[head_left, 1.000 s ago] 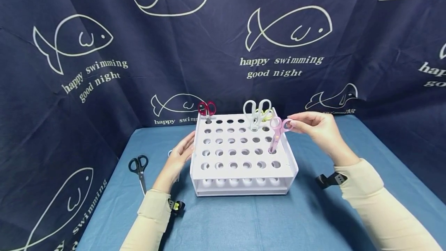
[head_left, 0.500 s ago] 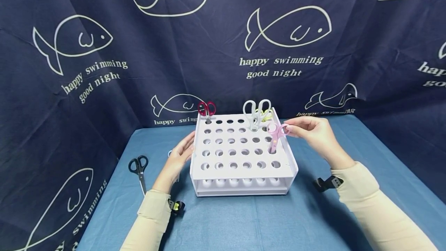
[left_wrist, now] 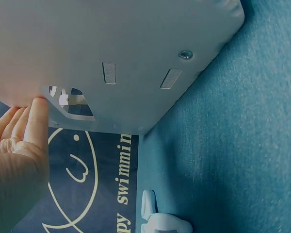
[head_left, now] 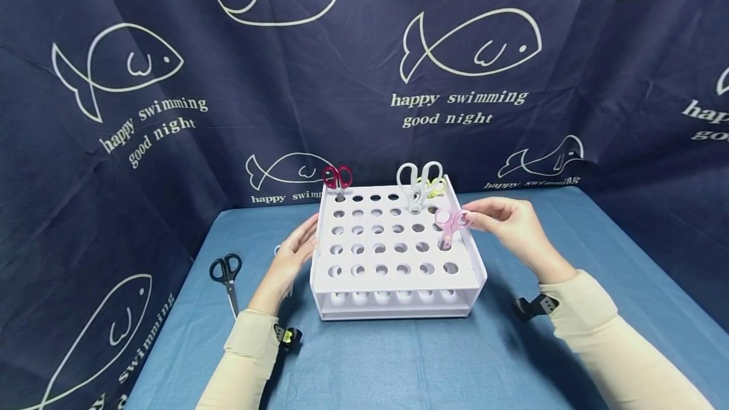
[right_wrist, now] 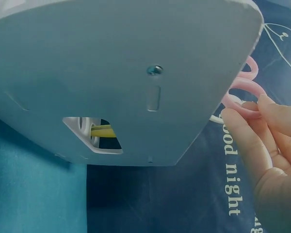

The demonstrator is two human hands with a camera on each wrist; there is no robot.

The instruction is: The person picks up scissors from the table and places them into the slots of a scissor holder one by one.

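My right hand pinches one handle loop of the pink scissors, whose blades stand in a right-column hole of the white rack. In the right wrist view the thumb and fingers hold the pink loop beyond the rack's side wall. My left hand rests against the rack's left side, its extended fingers touching the wall in the left wrist view. White scissors and yellow-green scissors stand at the rack's back right. Red scissors stand in the back left corner hole.
Black-handled scissors lie on the blue cloth left of my left arm. A pale-handled object lies beside the rack, mostly hidden by my left hand in the head view. A dark fish-print curtain hangs behind.
My right hand has moved down and slightly left, and the pink scissors have sunk deeper into their hole. The left hand and the rack have stayed put.
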